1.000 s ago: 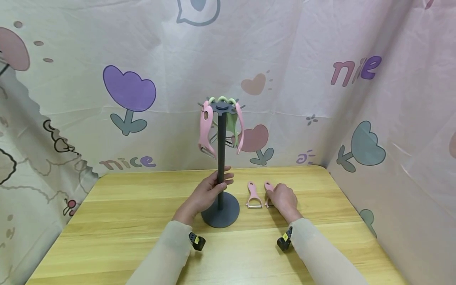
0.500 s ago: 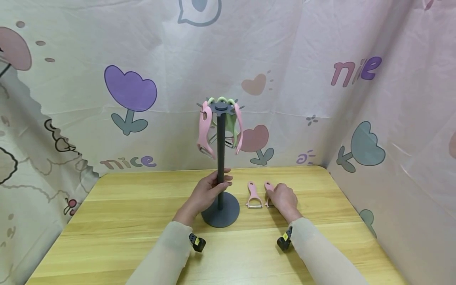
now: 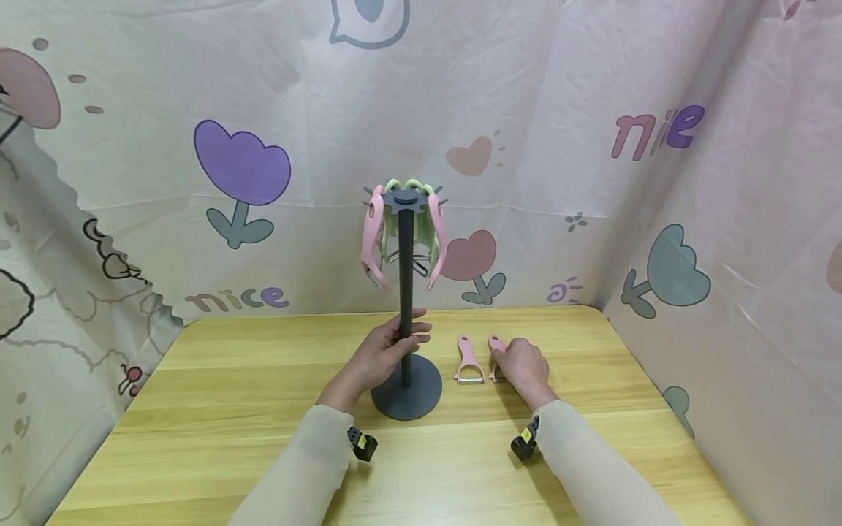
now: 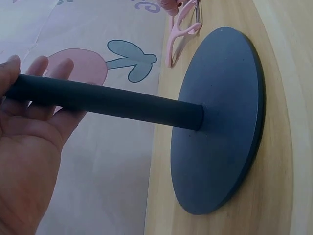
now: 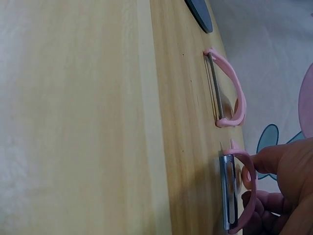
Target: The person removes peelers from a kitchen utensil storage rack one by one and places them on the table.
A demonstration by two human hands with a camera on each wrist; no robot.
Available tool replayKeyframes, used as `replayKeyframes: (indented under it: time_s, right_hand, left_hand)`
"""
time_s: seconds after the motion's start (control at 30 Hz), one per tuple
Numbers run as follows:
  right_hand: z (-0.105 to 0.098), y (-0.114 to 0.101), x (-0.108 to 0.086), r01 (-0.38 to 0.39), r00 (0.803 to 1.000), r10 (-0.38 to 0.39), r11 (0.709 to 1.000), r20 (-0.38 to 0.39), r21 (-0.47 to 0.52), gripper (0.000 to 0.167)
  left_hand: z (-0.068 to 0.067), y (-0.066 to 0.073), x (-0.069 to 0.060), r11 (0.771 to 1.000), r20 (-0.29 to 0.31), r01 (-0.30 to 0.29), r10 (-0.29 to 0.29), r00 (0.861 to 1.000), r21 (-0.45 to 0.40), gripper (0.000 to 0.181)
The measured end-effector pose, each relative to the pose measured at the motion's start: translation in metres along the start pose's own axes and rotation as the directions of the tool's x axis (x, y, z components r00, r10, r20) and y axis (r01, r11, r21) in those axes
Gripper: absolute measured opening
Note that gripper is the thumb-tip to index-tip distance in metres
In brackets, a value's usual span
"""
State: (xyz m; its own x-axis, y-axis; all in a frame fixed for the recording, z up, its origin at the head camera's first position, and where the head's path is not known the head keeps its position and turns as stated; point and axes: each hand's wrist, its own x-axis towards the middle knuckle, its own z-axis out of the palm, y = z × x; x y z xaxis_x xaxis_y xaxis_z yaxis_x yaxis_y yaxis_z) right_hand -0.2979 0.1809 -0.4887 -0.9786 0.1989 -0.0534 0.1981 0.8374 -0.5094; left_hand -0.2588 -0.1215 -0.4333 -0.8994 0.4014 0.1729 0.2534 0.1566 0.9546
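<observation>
A dark grey stand (image 3: 406, 292) with a round base (image 4: 220, 122) stands upright on the table, its pole held between the thumb and fingers of my left hand (image 3: 378, 354). Pink peelers (image 3: 371, 234) and light green peelers (image 3: 425, 230) hang from the hooks around its top. To the right of the base, my right hand (image 3: 524, 369) pinches the handle of a pink peeler (image 5: 250, 196), which lies on the table and is partly covered by the fingers. Another pink peeler (image 3: 468, 361) lies just left of it, untouched, with its metal blade toward me.
The light wooden table (image 3: 217, 416) reaches back to a patterned cloth curtain (image 3: 329, 109) and has a curtain along its right side too. Small black cameras (image 3: 362, 443) are strapped to both wrists.
The top of the stand has turned a little, so the hanging peelers sit at different angles around the pole. Both hands stay in nearly the same places; the two peelers on the table have not moved.
</observation>
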Motion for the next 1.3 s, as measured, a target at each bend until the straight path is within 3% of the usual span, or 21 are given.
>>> replayKeyframes:
  time_s: [0.3, 0.63, 0.8, 0.97, 1.13, 1.3]
  right_hand:
    - [0.0, 0.0, 0.001, 0.004, 1.0, -0.004, 1.0, -0.012, -0.022, 0.042]
    - [-0.003, 0.002, 0.004, -0.001, 1.0, 0.001, 1.0, -0.02, -0.009, 0.045]
    - [-0.01, -0.002, 0.003, 0.029, 0.996, -0.028, 0.999, -0.09, 0.013, 0.049]
    - [-0.022, -0.017, -0.001, 0.109, 0.977, -0.096, 0.992, -0.191, 0.061, 0.049]
    - [-0.039, -0.042, -0.013, 0.192, 0.958, -0.137, 0.958, -0.25, 0.212, 0.044]
    - [-0.061, -0.073, -0.03, 0.331, 0.914, -0.214, 0.883, -0.344, 0.332, 0.032]
  left_hand:
    - [-0.004, -0.005, 0.003, 0.997, 0.03, 0.005, -0.003, 1.0, -0.081, 0.041]
    - [-0.004, -0.004, 0.007, 0.997, 0.037, -0.011, 0.014, 0.999, -0.074, 0.04]
    - [-0.003, -0.003, 0.008, 0.997, 0.039, -0.003, 0.006, 0.999, -0.074, 0.041]
    - [-0.003, -0.001, 0.007, 0.998, 0.021, 0.018, -0.016, 1.0, -0.063, 0.041]
    - [-0.003, 0.0, 0.004, 0.998, 0.022, 0.031, -0.03, 0.999, -0.061, 0.042]
    - [-0.002, 0.0, 0.002, 0.998, 0.016, 0.034, -0.033, 0.999, -0.053, 0.042]
